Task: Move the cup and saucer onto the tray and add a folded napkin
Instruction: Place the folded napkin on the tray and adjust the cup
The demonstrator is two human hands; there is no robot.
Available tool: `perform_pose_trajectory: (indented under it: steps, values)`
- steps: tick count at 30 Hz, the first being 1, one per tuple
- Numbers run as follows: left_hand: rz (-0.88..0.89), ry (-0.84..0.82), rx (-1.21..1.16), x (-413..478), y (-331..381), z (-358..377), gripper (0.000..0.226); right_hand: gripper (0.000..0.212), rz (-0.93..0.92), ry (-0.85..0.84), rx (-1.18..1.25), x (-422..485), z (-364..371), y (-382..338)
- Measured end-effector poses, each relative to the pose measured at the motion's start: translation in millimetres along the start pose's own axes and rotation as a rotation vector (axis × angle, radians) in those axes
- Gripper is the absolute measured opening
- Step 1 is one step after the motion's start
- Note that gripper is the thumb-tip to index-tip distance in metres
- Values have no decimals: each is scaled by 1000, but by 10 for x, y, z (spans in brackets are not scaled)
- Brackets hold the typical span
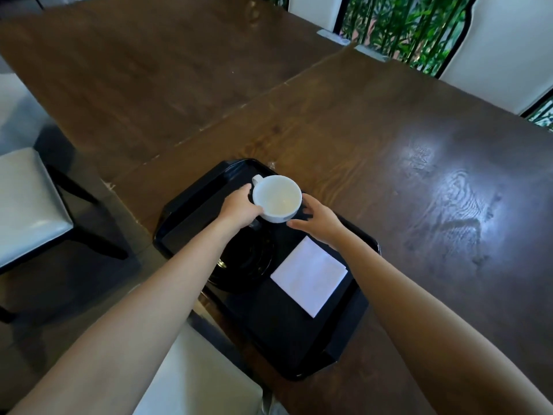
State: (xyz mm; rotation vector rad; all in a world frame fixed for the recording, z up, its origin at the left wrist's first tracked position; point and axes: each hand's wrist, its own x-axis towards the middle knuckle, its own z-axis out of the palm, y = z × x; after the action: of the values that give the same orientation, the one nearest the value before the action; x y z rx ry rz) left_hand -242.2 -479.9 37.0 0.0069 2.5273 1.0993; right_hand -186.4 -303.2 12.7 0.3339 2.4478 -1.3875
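My left hand (239,209) gripped the white cup (276,199) over the black tray (191,211), past the dark saucer (248,259). My right hand (318,218) hung spread beside the cup, holding nothing. The folded napkin (309,277) lay near the tray's right rim; bare desk (434,187) stretched beyond.

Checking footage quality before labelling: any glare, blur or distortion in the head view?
Head view: strong window glare on the table at right; wide-angle bending at the edges; black saucer nearly lost against black tray; white cup and napkin read clearly; slight overall softness.
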Motion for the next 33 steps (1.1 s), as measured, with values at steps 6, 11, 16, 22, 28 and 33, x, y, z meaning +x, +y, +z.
perform_pose_trajectory:
  steps: [6,11,16,22,28,33]
  values:
    - [68,-79,-164,1,-67,-21,49,74,-44,27,123,45,46,23]
    - [91,-102,-203,-59,-80,5,53,70,-66,44,156,4,14,52]
    - [107,-111,-232,-77,-50,62,52,67,-74,66,163,-44,-26,71]
    - [110,-116,-248,-79,-1,116,58,68,-64,72,150,-70,-77,82]
    - [27,-13,-160,-84,-201,-93,68,65,-4,186,46,-190,-1,82]
    - [-71,147,248,-371,-810,-473,57,41,-209,408,-335,-613,452,126]
